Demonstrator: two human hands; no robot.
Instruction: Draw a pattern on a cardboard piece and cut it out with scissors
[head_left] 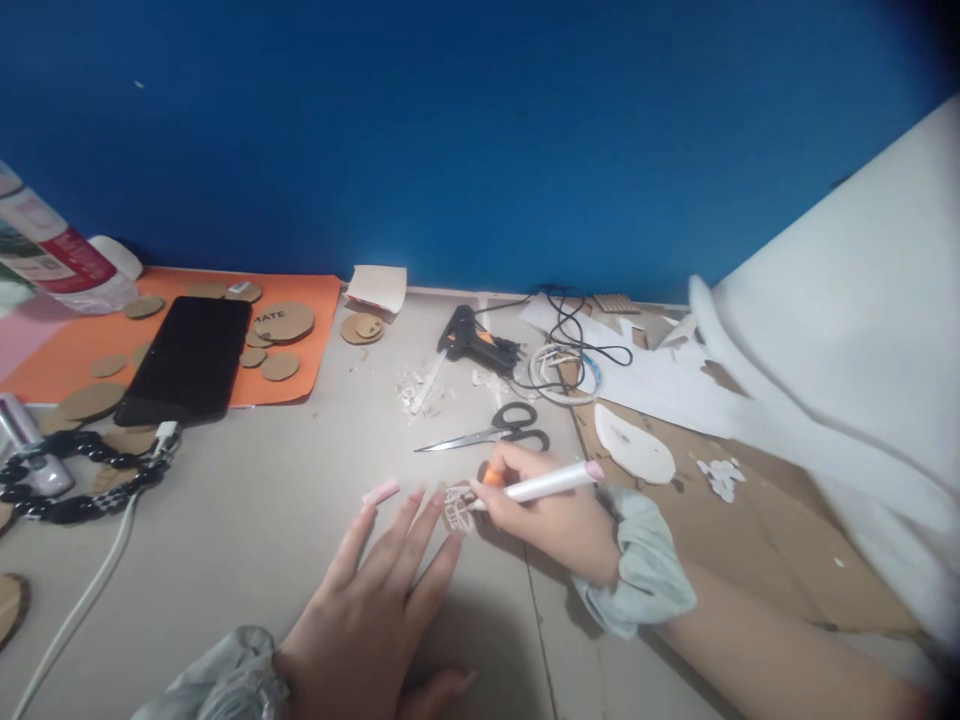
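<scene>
White, pink-ended marker (551,483) sits in your right hand (536,505), its fingers curled in a writing grip around the barrel. Your left hand (367,605) is spread nearly flat, palm down, gripping nothing; its fingertips reach the edge of a small brown piece (456,508), which lies on the tabletop (292,500) between your two hands, under the marker's tip.

White letter-like marks cover much of what shows of that piece, so the lettering looks well under way. Your fingers hide part of it, and you cannot tell from here how much is left. A pink cap (381,492) lies just beyond your left fingertips. Farther off, ahead and to the left of that hand, are cardboard discs (285,322) on an orange sheet (321,320); one bears dark letters, while several others look plain.

The one clear container is a plastic bottle (71,262), far ahead and left of your left hand. It has a red-and-green label and is cut off by the view's edge; what it holds, if anything, cannot be told. Scissors (514,433) lie just beyond your right hand, with a glue gun (480,340) farther past them.
</scene>
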